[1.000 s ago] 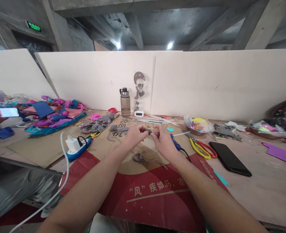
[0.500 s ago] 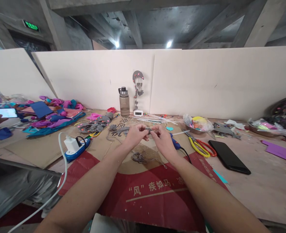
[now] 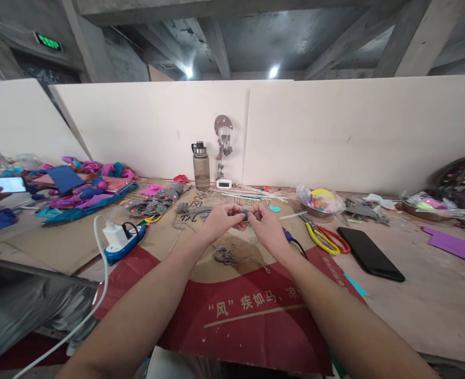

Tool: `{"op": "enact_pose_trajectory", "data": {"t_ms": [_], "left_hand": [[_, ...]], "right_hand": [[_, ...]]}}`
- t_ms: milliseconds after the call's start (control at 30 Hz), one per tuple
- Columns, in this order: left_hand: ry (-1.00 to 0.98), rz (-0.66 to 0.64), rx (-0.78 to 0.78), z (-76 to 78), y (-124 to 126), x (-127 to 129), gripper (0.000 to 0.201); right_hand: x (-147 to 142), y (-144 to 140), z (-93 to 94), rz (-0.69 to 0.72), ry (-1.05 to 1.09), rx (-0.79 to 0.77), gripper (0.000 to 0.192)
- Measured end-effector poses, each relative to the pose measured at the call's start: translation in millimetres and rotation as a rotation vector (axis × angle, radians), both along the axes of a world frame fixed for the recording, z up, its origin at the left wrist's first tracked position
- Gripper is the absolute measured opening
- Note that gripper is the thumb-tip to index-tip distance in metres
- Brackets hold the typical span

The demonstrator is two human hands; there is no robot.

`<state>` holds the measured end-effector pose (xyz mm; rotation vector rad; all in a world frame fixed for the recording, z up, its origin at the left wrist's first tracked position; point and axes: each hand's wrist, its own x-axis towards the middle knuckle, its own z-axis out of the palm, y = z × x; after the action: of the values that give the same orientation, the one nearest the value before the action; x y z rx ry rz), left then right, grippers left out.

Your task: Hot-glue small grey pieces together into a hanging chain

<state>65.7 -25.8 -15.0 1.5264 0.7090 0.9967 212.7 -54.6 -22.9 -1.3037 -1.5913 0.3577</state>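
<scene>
Over the middle of the cardboard sheet, my left hand and my right hand meet fingertip to fingertip. Both pinch a small grey felt piece, mostly covered by the fingers, so its shape is hard to make out. Below the hands, a loose bundle of grey yarn lies on the cardboard, its end trailing right. More grey yarn lies beyond my left hand. A blue-handled tool with a black cord is partly hidden behind my right hand.
To the right lie red and yellow-handled pliers, a black phone and a bowl of wrapped bits. Leftward are a blue power strip and a grey felt pile. A bottle stands behind. Another person's hand holds a phone at far left.
The grey piece has been turned in my fingers and shows a rounder face. My hands stay nearly in place, and the right hand covers more of the blue-handled tool.
</scene>
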Motion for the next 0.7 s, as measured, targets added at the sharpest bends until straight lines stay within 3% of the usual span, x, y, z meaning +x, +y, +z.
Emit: {"op": "enact_pose_trajectory", "data": {"t_ms": [133,267,400,700], "left_hand": [[0.060,0.075,0.032,1.4,1.3,-0.5,0.011],[-0.016,0.141,0.007,-1.0,6.8,-2.6,0.013],[-0.040,0.196,0.038,-5.6,15.3,-7.1,0.016],[-0.131,0.458,0.009,-9.6,47.5,-33.3,0.018]], "right_hand": [[-2.6,-2.3,-0.6,0.035,-0.014,0.010,0.009],[-4.6,-1.8,-5.1,0.115,0.021,-0.005,0.022],[-5.7,-2.3,-6.9,0.144,-0.010,0.000,0.018],[-8.2,-10.3,-0.4,0.218,-0.152,0.026,0.019]]}}
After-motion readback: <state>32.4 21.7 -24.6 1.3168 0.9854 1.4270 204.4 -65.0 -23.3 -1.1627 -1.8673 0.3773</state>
